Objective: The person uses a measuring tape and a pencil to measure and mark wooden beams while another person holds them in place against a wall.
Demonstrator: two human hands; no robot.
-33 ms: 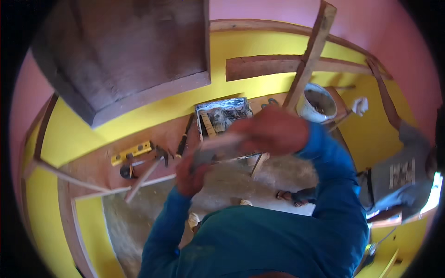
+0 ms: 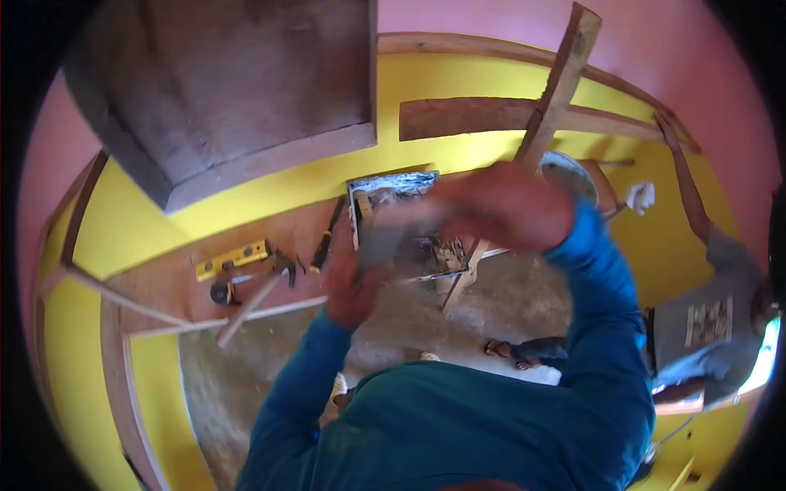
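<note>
My left hand (image 2: 354, 290) and my right hand (image 2: 512, 209) are closed around a blurred, flat, greyish piece (image 2: 385, 241), held out in front of my chest; motion smear hides what it is. Just beyond it, an open paint-smeared toolbox (image 2: 354, 221) with loose tools and bits sits on a wooden bench (image 2: 155, 303). Left of the toolbox lie a black-handled tool (image 2: 323, 254), a yellow level (image 2: 215, 264), a claw hammer (image 2: 286, 268) and a tape measure (image 2: 221, 292).
A co-worker (image 2: 688, 327) in grey stands at right, a hand (image 2: 667, 124) on a wall rail. An upright timber (image 2: 557, 82) crosses a horizontal plank (image 2: 458, 119) behind a white bucket (image 2: 577, 168). A wooden shutter (image 2: 221, 90) is upper left, a diagonal slat (image 2: 250, 311) nearer.
My right hand has shifted up and to the right, my left hand slightly right, with the blurred piece between them. The whole view has moved a little.
</note>
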